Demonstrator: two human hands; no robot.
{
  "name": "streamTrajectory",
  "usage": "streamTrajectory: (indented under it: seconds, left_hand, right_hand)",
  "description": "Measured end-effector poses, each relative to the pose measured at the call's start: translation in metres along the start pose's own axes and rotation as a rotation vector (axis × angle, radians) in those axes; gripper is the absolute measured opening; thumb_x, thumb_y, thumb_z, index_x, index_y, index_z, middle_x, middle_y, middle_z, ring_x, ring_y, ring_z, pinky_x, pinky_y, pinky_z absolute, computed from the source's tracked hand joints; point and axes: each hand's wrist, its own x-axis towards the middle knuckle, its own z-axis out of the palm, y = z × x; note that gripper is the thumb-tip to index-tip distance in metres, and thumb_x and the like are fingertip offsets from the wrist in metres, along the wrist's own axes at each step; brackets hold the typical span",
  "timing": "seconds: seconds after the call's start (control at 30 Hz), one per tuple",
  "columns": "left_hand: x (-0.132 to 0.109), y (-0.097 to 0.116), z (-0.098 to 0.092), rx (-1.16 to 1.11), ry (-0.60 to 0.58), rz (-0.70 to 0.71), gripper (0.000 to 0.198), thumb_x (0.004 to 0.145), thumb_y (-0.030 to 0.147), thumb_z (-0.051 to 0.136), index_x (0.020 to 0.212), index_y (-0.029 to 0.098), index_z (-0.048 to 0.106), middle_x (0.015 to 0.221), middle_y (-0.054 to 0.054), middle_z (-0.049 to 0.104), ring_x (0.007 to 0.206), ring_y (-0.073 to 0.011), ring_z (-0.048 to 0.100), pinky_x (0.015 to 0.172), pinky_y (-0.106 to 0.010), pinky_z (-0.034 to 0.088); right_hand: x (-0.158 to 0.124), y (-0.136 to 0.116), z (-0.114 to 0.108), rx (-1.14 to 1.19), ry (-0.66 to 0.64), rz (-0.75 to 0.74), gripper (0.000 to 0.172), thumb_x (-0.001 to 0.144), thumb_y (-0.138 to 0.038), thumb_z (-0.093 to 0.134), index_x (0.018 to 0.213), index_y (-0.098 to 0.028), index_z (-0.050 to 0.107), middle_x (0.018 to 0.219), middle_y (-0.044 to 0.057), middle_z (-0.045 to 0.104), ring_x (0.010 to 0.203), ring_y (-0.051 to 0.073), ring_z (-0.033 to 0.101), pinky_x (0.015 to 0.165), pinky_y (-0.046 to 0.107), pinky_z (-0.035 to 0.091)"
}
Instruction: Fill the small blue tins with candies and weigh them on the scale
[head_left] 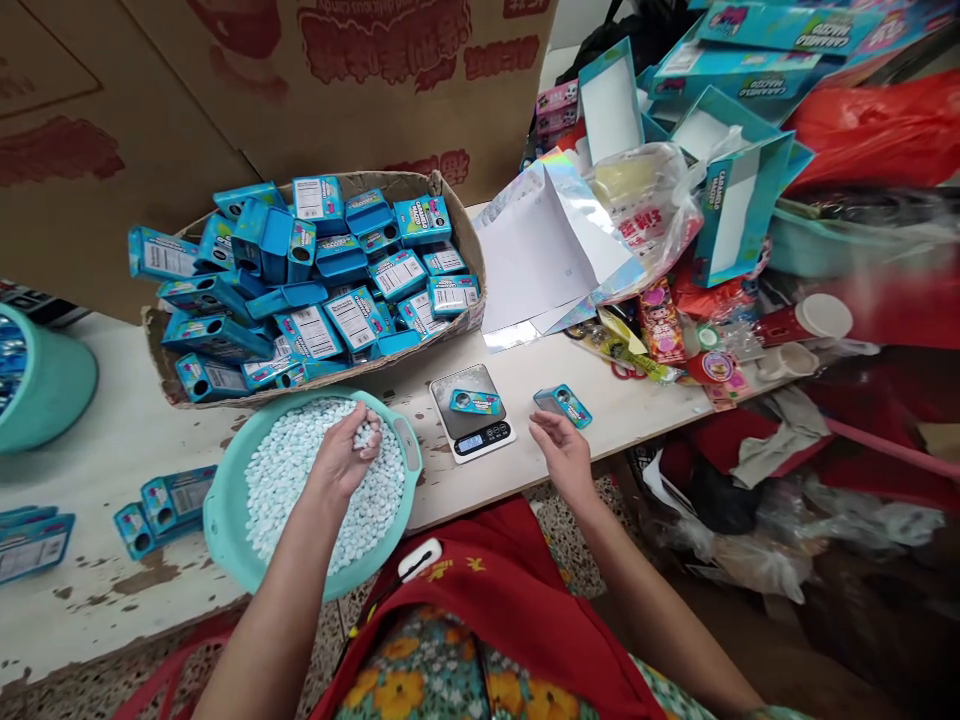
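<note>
My left hand (346,452) is closed around some small white candies, just above the aqua basin (411,445) full of more white candies (300,465). To the right of the basin, a small digital scale (461,447) with a lit display stands on the table. On its plate lies a small blue candy box (475,403). My right hand (561,452) is open, fingers stretched out with nothing in them, close to a second blue box (574,407) on the table. Whether the fingertips touch that box I cannot tell.
Behind the basin, a cut-down carton (465,215) holds many blue boxes. Several more boxes (169,505) lie left of the basin, near an aqua bucket (56,380). Papers, plastic bags, opened display boxes (739,215) and cups (823,315) crowd the right side.
</note>
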Motion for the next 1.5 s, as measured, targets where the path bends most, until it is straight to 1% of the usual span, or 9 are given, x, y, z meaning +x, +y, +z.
streamTrajectory:
  seconds: [0.3,0.43,0.5,0.63,0.83,0.93,1.23,1.4,1.5]
  left_hand:
    - [0.01,-0.031,0.046,0.31,-0.142,0.039,0.03,0.073,0.039,0.07,0.075,0.012,0.056,0.049,0.005,0.041,0.034,-0.0022,0.032,0.032,-0.013,0.014]
    - [0.016,-0.031,0.051,0.158,-0.146,0.02,0.035,0.075,0.044,0.067,0.07,0.013,0.052,0.052,0.003,0.044,0.036,-0.0031,0.037,0.032,-0.013,0.016]
    - [0.019,-0.028,0.048,0.015,-0.112,-0.029,0.034,0.075,0.042,0.068,0.069,0.013,0.05,0.057,0.001,0.047,0.038,-0.0034,0.039,0.031,-0.013,0.018]
    - [0.015,-0.022,0.038,-0.122,-0.031,-0.051,0.032,0.075,0.04,0.068,0.072,0.013,0.051,0.061,0.0,0.05,0.041,-0.0034,0.041,0.032,-0.013,0.021]
    - [-0.006,-0.012,0.02,-0.135,0.113,0.136,0.049,0.074,0.06,0.061,0.079,0.011,0.061,0.065,-0.002,0.053,0.045,-0.0053,0.046,0.034,-0.015,0.024]
    - [-0.015,-0.006,0.007,-0.17,0.116,0.155,0.059,0.075,0.068,0.053,0.079,0.01,0.064,0.063,-0.002,0.051,0.043,-0.0055,0.043,0.034,-0.017,0.022]
    - [-0.036,-0.002,-0.03,-0.287,0.161,0.211,0.048,0.07,0.058,0.064,0.073,0.01,0.061,0.061,0.0,0.049,0.044,-0.0049,0.041,0.034,-0.017,0.019]
    - [-0.043,-0.004,-0.037,-0.278,0.185,0.248,0.04,0.062,0.045,0.075,0.075,0.011,0.058,0.064,0.002,0.048,0.042,-0.0015,0.035,0.036,-0.016,0.017]
    - [-0.047,-0.004,-0.05,-0.119,0.173,0.331,0.036,0.067,0.045,0.07,0.081,0.013,0.061,0.067,0.001,0.05,0.046,-0.0039,0.039,0.038,-0.016,0.022]
  right_hand:
    - [0.002,0.007,-0.002,-0.027,-0.034,0.004,0.035,0.075,-0.044,0.069,0.1,-0.019,0.063,0.1,0.01,0.067,0.09,0.024,0.064,0.086,0.045,0.05]
    - [0.015,0.009,0.017,-0.162,-0.129,-0.146,0.056,0.071,-0.039,0.073,0.12,-0.021,0.053,0.122,0.012,0.057,0.106,0.026,0.057,0.084,0.042,0.05]
    - [0.027,0.006,0.035,-0.227,-0.191,-0.238,0.058,0.07,-0.039,0.073,0.121,-0.022,0.053,0.124,0.011,0.055,0.111,0.026,0.053,0.087,0.041,0.049]
    - [0.039,-0.024,0.071,-0.243,-0.29,-0.345,0.034,0.073,-0.038,0.071,0.1,-0.02,0.061,0.096,0.005,0.064,0.092,0.022,0.06,0.083,0.037,0.048]
    - [-0.004,-0.118,0.097,-0.399,-0.459,-0.799,0.034,0.075,-0.017,0.067,0.107,-0.026,0.062,0.103,0.003,0.065,0.098,0.023,0.058,0.09,0.039,0.041]
    - [-0.021,-0.133,0.119,-0.571,-0.51,-0.934,0.035,0.074,-0.012,0.065,0.106,-0.027,0.063,0.098,0.002,0.066,0.094,0.023,0.058,0.088,0.04,0.037]
    - [-0.045,-0.129,0.158,-0.633,-0.564,-0.994,0.032,0.077,-0.016,0.065,0.107,-0.025,0.063,0.098,0.003,0.066,0.092,0.022,0.058,0.085,0.039,0.036]
    - [-0.05,-0.119,0.169,-0.611,-0.566,-0.889,0.03,0.075,-0.022,0.069,0.104,-0.026,0.065,0.096,0.003,0.066,0.09,0.023,0.059,0.082,0.038,0.039]
    - [-0.048,-0.116,0.169,-0.464,-0.613,-0.747,0.03,0.074,-0.028,0.071,0.103,-0.026,0.066,0.097,0.002,0.065,0.09,0.023,0.059,0.081,0.036,0.043]
